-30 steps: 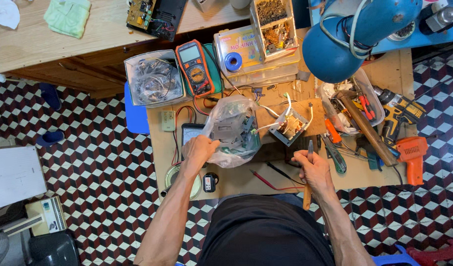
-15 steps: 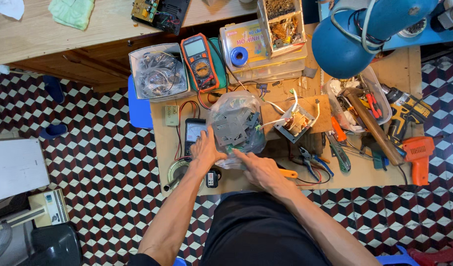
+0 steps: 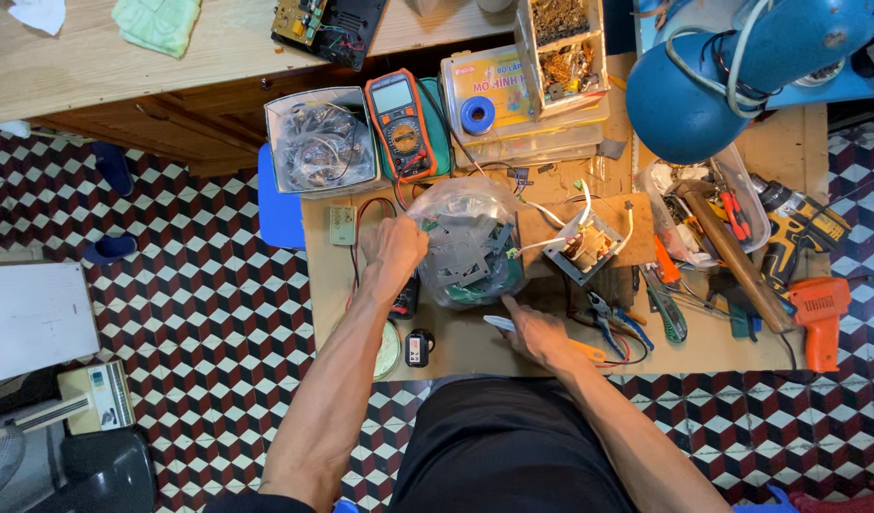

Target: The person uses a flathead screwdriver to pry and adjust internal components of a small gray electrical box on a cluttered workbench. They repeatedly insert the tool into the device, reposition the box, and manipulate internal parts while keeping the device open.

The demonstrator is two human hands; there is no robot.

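From here I see my left hand closed on the left edge of a clear plastic bag stuffed with grey parts, which sits near the middle of the low table. My right hand lies flat just below the bag, fingers stretched toward a small pale strip on the tabletop; I cannot tell whether it is pinching that strip or only touching it. Just right of the bag stands a small transformer with white leads, and below it lie pliers with blue grips. Behind the bag, an orange multimeter rests beside a clear tub of tangled wires. At the table's right end there is an orange drill and a wooden-handled hammer.
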